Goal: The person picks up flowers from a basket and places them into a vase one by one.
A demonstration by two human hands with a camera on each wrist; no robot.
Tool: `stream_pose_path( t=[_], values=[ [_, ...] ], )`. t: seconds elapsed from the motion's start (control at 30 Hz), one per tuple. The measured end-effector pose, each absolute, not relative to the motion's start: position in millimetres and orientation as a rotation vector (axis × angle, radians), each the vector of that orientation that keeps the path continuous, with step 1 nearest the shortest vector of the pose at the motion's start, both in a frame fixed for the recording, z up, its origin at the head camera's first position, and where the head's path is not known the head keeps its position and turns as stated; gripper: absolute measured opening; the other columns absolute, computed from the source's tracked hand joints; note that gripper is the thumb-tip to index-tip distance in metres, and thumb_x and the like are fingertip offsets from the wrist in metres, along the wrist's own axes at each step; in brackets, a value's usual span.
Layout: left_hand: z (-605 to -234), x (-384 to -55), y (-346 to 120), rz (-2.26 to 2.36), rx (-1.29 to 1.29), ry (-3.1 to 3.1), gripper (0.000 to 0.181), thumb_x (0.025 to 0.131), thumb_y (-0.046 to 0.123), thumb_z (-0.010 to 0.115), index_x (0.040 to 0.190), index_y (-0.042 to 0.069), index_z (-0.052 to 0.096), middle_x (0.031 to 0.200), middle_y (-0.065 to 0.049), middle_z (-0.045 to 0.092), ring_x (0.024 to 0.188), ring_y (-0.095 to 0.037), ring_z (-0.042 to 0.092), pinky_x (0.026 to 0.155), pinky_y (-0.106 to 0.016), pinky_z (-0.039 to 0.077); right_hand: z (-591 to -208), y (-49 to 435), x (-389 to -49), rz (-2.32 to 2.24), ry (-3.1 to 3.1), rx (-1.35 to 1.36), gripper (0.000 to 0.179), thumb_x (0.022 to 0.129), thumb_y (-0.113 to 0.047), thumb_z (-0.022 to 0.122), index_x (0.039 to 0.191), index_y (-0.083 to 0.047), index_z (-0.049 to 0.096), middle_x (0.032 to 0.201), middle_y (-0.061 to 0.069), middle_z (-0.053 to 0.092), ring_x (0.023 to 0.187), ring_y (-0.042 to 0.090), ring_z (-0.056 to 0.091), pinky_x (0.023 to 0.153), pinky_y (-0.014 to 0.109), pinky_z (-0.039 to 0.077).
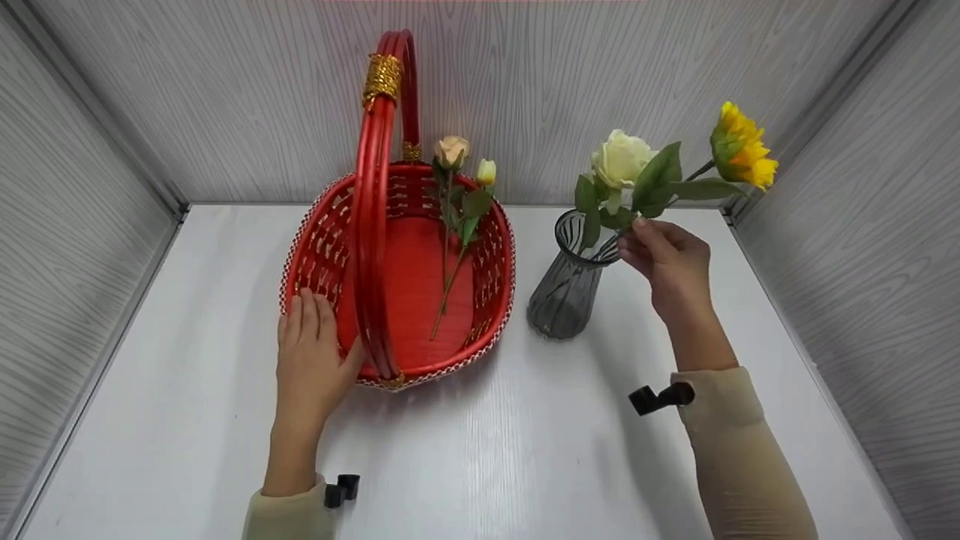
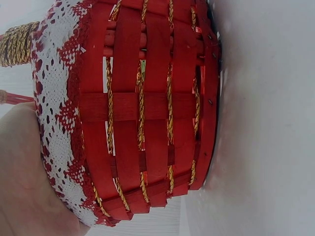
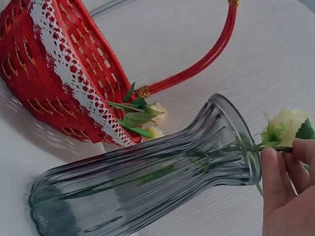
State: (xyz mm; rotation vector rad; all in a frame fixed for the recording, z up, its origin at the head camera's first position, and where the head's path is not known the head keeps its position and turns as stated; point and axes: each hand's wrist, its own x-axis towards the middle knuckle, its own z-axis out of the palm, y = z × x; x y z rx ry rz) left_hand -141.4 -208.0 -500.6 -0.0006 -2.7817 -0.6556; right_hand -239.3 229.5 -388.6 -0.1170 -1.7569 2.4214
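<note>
My right hand (image 1: 671, 262) pinches the stem of a yellow sunflower (image 1: 742, 150) just above the mouth of a grey ribbed glass vase (image 1: 562, 300). A cream-white rose (image 1: 622, 159) leans out of the same vase beside it, and stems show through the glass (image 3: 147, 177) in the right wrist view. My left hand (image 1: 311, 360) rests over the near-left rim of a red woven basket (image 1: 420, 300), fingers straight, thumb beside the tall handle (image 1: 371, 225). Against the white lace trim (image 2: 61, 113), the palm shows in the left wrist view. The sunflower's head is out of the right wrist view.
Inside the basket, a peach rose (image 1: 451, 152) and a pale yellow bud (image 1: 486, 172) lean on the far right wall. The basket and vase stand on a white table (image 1: 480, 465), with grey wood-grain panels (image 1: 525, 90) behind and at both sides.
</note>
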Motion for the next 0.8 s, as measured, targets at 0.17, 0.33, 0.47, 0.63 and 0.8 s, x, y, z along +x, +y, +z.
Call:
stream_pose_path(
  t=[0.17,0.33,0.47,0.63,0.8],
  values=[
    [-500,-142,-207,-0.661,-0.008,-2.781,0.081,0.096,0.044,0.05,0.153,-0.008,0.025,0.161,-0.029,0.019,0.152,-0.044,0.012,0.123,-0.057,0.006,-386,235,-240,2.459,-1.801,-0.129,0.023,0.085,-0.014,0.079,0.097,0.003,0.07,0.08,0.009,0.073,0.071,0.016,0.072,0.073,0.026,0.06],
    [-500,-141,-207,-0.666,-0.012,-2.773,0.081,0.096,0.042,0.051,0.153,-0.009,0.025,0.161,-0.029,0.02,0.151,-0.044,0.013,0.123,-0.057,0.006,-386,238,-240,2.464,-1.819,-0.165,0.018,0.084,-0.012,0.08,0.092,0.001,0.072,0.076,0.009,0.074,0.067,0.015,0.072,0.068,0.025,0.06],
    [-500,-141,-207,-0.667,-0.017,-2.767,0.079,0.096,0.041,0.051,0.152,-0.009,0.026,0.16,-0.03,0.02,0.151,-0.045,0.013,0.123,-0.057,0.006,-389,237,-239,2.477,-1.81,-0.196,0.015,0.085,-0.011,0.079,0.09,0.001,0.072,0.074,0.008,0.073,0.064,0.014,0.071,0.066,0.024,0.06],
    [-500,-141,-207,-0.663,-0.022,-2.755,0.079,0.096,0.04,0.052,0.152,-0.01,0.027,0.16,-0.03,0.022,0.151,-0.046,0.015,0.123,-0.058,0.007,-393,235,-236,2.494,-1.8,-0.209,0.014,0.086,-0.012,0.078,0.089,0.001,0.072,0.073,0.008,0.073,0.064,0.014,0.071,0.066,0.023,0.06],
    [-501,-141,-207,-0.666,-0.028,-2.734,0.078,0.096,0.039,0.052,0.151,-0.011,0.03,0.159,-0.031,0.024,0.15,-0.046,0.016,0.123,-0.057,0.007,-396,234,-232,2.522,-1.768,-0.216,0.017,0.085,-0.012,0.079,0.09,0.002,0.071,0.075,0.008,0.072,0.065,0.015,0.071,0.067,0.024,0.06]
  ],
)
